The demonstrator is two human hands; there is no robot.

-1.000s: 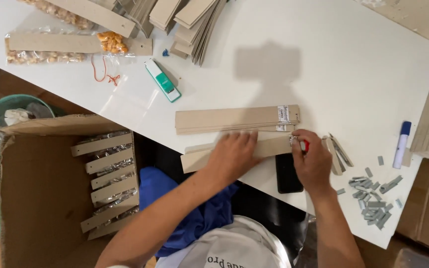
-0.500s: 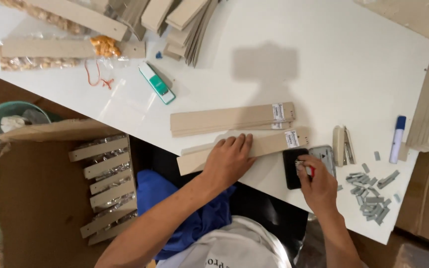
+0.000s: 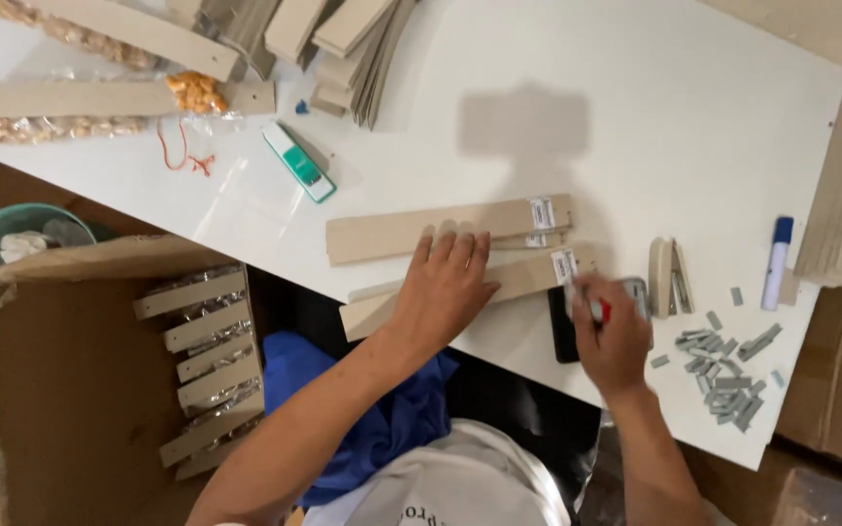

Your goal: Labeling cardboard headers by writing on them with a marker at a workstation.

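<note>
Left hand (image 3: 450, 282) flat, released, pressing cardboard strip (image 3: 470, 292), long axis left-right, right hand (image 3: 611, 336) grasping stapler (image 3: 604, 297)

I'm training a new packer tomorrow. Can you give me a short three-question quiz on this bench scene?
1. True or false: the left hand lies flat on the long tan cardboard strip with a white label.
2. Which is in the right hand? A) the blue-capped white marker B) a small red-tipped tool C) the green and white stapler
3. Where do the loose grey staple sticks lie on the white table?

Key: 1 true; 2 B; 3 by the near edge, to the right of the right hand.
</note>
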